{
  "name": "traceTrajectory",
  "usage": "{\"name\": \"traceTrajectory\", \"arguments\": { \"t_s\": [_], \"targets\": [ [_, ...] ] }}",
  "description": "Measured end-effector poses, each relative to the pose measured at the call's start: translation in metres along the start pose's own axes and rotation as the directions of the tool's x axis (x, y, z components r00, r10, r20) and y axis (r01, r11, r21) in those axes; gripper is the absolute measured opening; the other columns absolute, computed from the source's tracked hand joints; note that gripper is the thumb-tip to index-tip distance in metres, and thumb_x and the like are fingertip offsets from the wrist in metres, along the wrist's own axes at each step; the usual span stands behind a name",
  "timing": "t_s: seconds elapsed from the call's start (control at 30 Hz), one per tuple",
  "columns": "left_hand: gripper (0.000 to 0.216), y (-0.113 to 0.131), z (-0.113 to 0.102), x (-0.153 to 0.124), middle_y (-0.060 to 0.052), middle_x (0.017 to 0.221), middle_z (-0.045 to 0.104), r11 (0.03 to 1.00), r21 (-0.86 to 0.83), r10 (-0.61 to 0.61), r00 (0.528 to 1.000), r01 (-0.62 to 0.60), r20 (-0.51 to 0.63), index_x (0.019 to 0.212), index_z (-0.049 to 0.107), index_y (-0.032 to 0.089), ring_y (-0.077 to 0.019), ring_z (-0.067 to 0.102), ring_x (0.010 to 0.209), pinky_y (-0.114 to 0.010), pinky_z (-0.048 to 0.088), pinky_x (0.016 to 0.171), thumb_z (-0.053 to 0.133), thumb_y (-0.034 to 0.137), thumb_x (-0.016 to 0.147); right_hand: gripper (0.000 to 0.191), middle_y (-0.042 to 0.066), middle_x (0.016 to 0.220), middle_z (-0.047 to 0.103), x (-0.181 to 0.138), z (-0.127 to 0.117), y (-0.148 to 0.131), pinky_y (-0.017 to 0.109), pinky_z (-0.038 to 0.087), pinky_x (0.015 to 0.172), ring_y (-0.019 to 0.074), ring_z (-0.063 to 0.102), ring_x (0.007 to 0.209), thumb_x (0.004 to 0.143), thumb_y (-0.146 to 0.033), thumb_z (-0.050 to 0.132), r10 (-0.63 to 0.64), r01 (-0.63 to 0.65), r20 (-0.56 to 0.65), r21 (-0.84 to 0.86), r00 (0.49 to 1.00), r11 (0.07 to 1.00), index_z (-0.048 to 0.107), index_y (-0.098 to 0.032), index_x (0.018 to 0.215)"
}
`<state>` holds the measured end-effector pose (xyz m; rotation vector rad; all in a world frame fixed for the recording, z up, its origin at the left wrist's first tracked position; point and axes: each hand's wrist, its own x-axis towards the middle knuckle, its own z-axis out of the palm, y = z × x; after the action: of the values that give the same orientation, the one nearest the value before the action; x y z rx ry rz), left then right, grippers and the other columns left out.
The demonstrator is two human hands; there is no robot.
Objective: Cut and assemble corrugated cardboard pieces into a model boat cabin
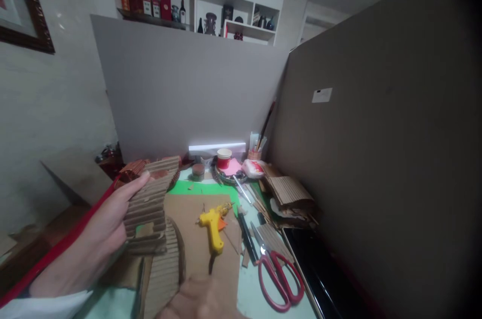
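My left hand (113,216) is closed on a piece of corrugated cardboard (150,203), thumb on its ridged face, raised over the left of the table. A small gap low in that piece shows a bit of green. Just below it is a second ridged cardboard piece (163,271) with a curved edge. My right hand (203,299), blurred and cut off by the bottom edge, is curled beside this curved piece; what its fingers hold is hidden. A yellow hot glue gun (214,228) lies on a flat cardboard sheet (226,279) beyond my right hand.
Red-handled scissors (280,279), a black pen-like tool (247,236) and a dark glossy device (320,269) lie to the right. Cardboard scraps (289,191), a red-and-white cup (224,158) and a brush holder (255,153) stand behind. Grey panels (196,88) close off the back and right.
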<state>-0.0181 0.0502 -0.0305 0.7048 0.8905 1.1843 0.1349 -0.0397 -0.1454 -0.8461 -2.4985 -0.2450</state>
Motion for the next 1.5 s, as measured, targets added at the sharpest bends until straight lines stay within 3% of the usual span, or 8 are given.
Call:
{"name": "traceTrajectory", "arguments": {
  "t_s": [0.2, 0.3, 0.43, 0.57, 0.67, 0.73, 1.03, 1.5],
  "targets": [
    [0.018, 0.011, -0.001, 0.022, -0.003, 0.066, 0.074, 0.993, 0.008, 0.12, 0.99, -0.121, 0.076, 0.082, 0.069, 0.014, -0.0161, 0.07, 0.053, -0.027, 0.059, 0.05, 0.054, 0.012, 0.094, 0.035, 0.002, 0.065, 0.065, -0.056, -0.084, 0.06, 0.024, 0.042, 0.051, 0.0137, 0.06, 0.054, 0.103, -0.028, 0.036, 0.332, -0.329, -0.09, 0.048, 0.939, 0.943, 0.063, -0.018, 0.083],
    [0.018, 0.017, 0.001, 0.029, -0.003, 0.068, 0.075, 0.986, -0.003, 0.164, 0.983, -0.164, 0.088, 0.087, 0.071, 0.013, -0.0145, 0.071, 0.057, -0.024, 0.059, 0.054, 0.055, 0.011, 0.092, 0.042, -0.004, 0.052, 0.055, -0.067, -0.114, 0.082, 0.021, 0.034, 0.043, 0.0095, 0.049, 0.043, 0.104, -0.031, 0.045, 0.427, -0.426, -0.019, 0.031, 0.904, 0.904, 0.054, -0.02, 0.065],
    [0.017, 0.028, 0.004, 0.036, -0.004, 0.065, 0.075, 0.976, 0.014, 0.213, 0.971, -0.215, 0.111, 0.08, 0.072, 0.011, -0.0154, 0.07, 0.054, -0.025, 0.06, 0.052, 0.058, 0.011, 0.089, 0.008, 0.005, 0.087, 0.072, -0.055, -0.131, 0.107, 0.029, 0.05, 0.074, 0.0198, 0.067, 0.082, 0.093, -0.016, 0.06, 0.425, -0.421, 0.079, -0.069, 0.902, 0.905, 0.065, -0.018, 0.087],
    [0.016, 0.038, 0.001, 0.045, -0.001, 0.063, 0.074, 0.957, 0.029, 0.286, 0.954, -0.29, 0.092, 0.073, 0.071, 0.013, -0.0145, 0.07, 0.054, -0.023, 0.06, 0.051, 0.062, 0.015, 0.087, 0.022, 0.007, 0.084, 0.073, -0.021, -0.137, 0.134, 0.043, 0.048, 0.086, 0.0238, 0.066, 0.086, 0.095, -0.013, 0.057, 0.435, -0.399, 0.174, -0.206, 0.884, 0.894, 0.067, -0.016, 0.076],
    [0.012, 0.041, -0.006, 0.053, -0.001, 0.065, 0.075, 0.948, 0.055, 0.308, 0.947, -0.314, 0.091, 0.076, 0.072, 0.014, -0.0147, 0.069, 0.056, -0.023, 0.06, 0.053, 0.066, 0.02, 0.085, 0.01, 0.007, 0.103, 0.071, 0.015, -0.13, 0.157, 0.043, 0.053, 0.086, 0.023, 0.066, 0.094, 0.097, -0.016, 0.059, 0.459, -0.388, 0.226, -0.298, 0.859, 0.872, 0.068, -0.015, 0.101],
    [0.01, 0.041, -0.011, 0.057, -0.002, 0.068, 0.075, 0.95, 0.082, 0.294, 0.95, -0.303, 0.105, 0.082, 0.074, 0.015, -0.0162, 0.07, 0.058, -0.024, 0.06, 0.053, 0.071, 0.024, 0.083, 0.022, 0.007, 0.116, 0.067, 0.04, -0.119, 0.174, 0.042, 0.056, 0.085, 0.0218, 0.067, 0.098, 0.097, -0.025, 0.062, 0.483, -0.387, 0.267, -0.341, 0.834, 0.857, 0.063, -0.016, 0.118],
    [0.018, 0.03, -0.009, 0.062, -0.003, 0.073, 0.075, 0.936, 0.221, 0.25, 0.96, -0.273, 0.125, 0.087, 0.078, 0.016, -0.0166, 0.069, 0.062, -0.024, 0.058, 0.06, 0.079, 0.032, 0.077, 0.031, 0.009, 0.126, 0.063, 0.13, -0.037, 0.26, 0.044, 0.057, 0.087, 0.0238, 0.066, 0.105, 0.097, -0.031, 0.063, 0.504, -0.37, 0.347, -0.384, 0.791, 0.846, 0.06, -0.018, 0.125],
    [0.028, 0.008, -0.004, 0.077, -0.005, 0.07, 0.071, 0.925, 0.31, 0.192, 0.974, -0.22, 0.118, 0.088, 0.078, 0.015, -0.0181, 0.066, 0.061, -0.027, 0.056, 0.061, 0.076, 0.041, 0.079, 0.032, 0.01, 0.126, 0.063, 0.148, 0.023, 0.313, 0.044, 0.057, 0.087, 0.0239, 0.066, 0.104, 0.097, -0.032, 0.063, 0.479, -0.349, 0.371, -0.366, 0.795, 0.863, 0.06, -0.017, 0.125]
  ]
}}
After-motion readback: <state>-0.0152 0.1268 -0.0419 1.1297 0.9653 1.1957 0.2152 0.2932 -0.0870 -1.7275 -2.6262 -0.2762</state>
